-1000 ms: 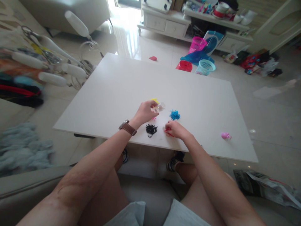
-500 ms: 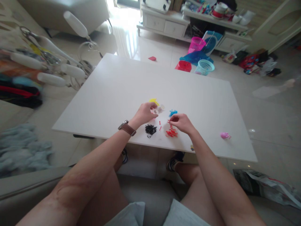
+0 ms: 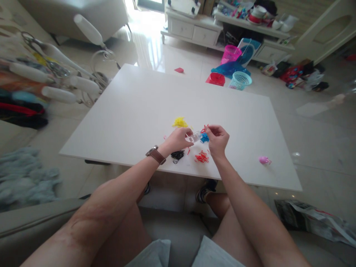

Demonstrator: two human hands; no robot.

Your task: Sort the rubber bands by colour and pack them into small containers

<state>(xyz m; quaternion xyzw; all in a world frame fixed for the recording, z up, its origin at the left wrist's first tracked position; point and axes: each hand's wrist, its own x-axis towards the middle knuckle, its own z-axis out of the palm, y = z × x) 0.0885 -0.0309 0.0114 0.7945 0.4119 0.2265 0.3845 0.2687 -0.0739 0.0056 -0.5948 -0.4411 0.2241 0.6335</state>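
Observation:
My left hand (image 3: 180,140) is closed around a small clear container (image 3: 196,137), tilted with its far end toward my right hand. Between the fingertips of my right hand (image 3: 218,138) is a pinch of red rubber bands (image 3: 204,128), held close to the container's end. Beneath my hands lie small piles: blue bands (image 3: 205,138), black bands (image 3: 177,155), yellow bands (image 3: 180,122) and a red pile (image 3: 201,157). A few loose red pieces lie between the black and red piles. A pink bit (image 3: 165,137) shows beside my left hand.
The piles lie on a white table (image 3: 133,111). A small pink toy (image 3: 264,160) sits near its right end. Beyond the far edge, baskets (image 3: 240,80) stand on the floor. A lamp with white shades (image 3: 87,29) is at the left.
My right hand has lifted from the red pile and moved away from me, carrying red bands. My left hand has shifted right with the clear container, uncovering the yellow pile.

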